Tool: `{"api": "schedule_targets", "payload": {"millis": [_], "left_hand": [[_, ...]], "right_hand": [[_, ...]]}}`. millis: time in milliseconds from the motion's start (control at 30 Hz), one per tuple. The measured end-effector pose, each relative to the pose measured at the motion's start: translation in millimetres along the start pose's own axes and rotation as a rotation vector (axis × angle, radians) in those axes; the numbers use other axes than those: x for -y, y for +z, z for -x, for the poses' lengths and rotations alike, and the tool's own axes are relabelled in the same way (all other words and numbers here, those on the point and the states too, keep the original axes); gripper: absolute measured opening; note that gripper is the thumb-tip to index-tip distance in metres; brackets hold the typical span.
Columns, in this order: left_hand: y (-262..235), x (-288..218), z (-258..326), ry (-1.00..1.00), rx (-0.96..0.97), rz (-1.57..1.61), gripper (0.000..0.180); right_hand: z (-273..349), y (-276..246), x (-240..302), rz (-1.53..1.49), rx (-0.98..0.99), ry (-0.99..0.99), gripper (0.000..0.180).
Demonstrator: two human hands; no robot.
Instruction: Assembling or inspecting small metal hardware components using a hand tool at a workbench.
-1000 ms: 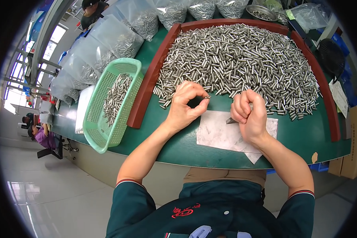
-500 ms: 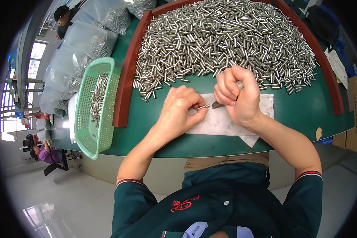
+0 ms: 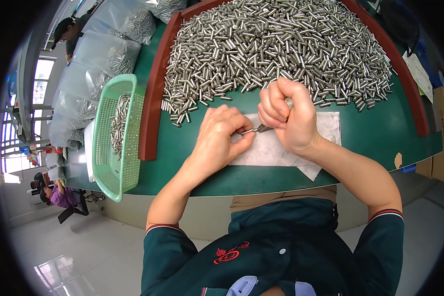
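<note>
Pinched between the thumb and fingers of my left hand is a small metal pin, its end pointing right. My right hand is closed in a fist around a dark, tapered tool; most of the tool is hidden in the palm, so its kind does not show. The tool's tip sits at the pin's right end and appears to touch it. Both hands are above a whitish, smudged cloth spread on the green table. Beyond them lies a large heap of similar metal pins.
Red-brown rails border the heap. To the left stands a green plastic basket with some pins inside. Clear bags of pins line the far left. Papers lie at the right. Other people are in the background.
My right hand has shifted slightly left, bringing the tool's tip up to the pin's end. The left hand keeps its pinch on the pin. The whole view has shifted a little.
</note>
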State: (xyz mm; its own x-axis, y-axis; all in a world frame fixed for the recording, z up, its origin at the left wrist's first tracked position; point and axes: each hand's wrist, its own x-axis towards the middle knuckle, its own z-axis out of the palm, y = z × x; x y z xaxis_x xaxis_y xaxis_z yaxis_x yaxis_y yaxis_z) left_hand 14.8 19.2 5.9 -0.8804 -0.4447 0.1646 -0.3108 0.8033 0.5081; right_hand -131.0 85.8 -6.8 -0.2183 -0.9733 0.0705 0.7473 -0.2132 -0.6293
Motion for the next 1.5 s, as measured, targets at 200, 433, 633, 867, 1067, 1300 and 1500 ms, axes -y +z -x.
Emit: {"api": "schedule_targets", "payload": {"millis": [200,433,633,867,1067,1300,1500], "left_hand": [[0.6,-1.2,0.5,0.003,-0.003,-0.002,0.012],[-0.7,-1.6,0.2,-0.004,0.012,-0.007,0.011],[-0.4,-3.2,-1.7,0.003,0.009,-0.053,0.01],[-1.6,-2.9,-3.5,0.028,0.011,-0.06,0.01],[-1.9,-2.9,-2.3,0.011,0.01,-0.009,0.01],[-5.5,10.1,4.1,-0.277,-0.064,0.98,0.011],[-1.6,10.1,2.7,-0.163,-0.103,1.066,0.007]], "right_hand": [[1.5,1.0,0.4,-0.001,-0.01,0.003,0.037],[2.4,3.3,0.2,0.069,0.004,-0.012,0.037],[5.7,10.6,-4.6,0.191,0.013,-0.068,0.035],[4.8,13.1,-7.8,0.347,-0.006,-0.126,0.034],[4.2,8.1,-3.8,0.204,0.026,-0.066,0.034],[3.6,4.1,-0.1,0.146,0.008,0.004,0.038],[3.3,4.7,-0.6,0.153,0.002,-0.013,0.036]]}}
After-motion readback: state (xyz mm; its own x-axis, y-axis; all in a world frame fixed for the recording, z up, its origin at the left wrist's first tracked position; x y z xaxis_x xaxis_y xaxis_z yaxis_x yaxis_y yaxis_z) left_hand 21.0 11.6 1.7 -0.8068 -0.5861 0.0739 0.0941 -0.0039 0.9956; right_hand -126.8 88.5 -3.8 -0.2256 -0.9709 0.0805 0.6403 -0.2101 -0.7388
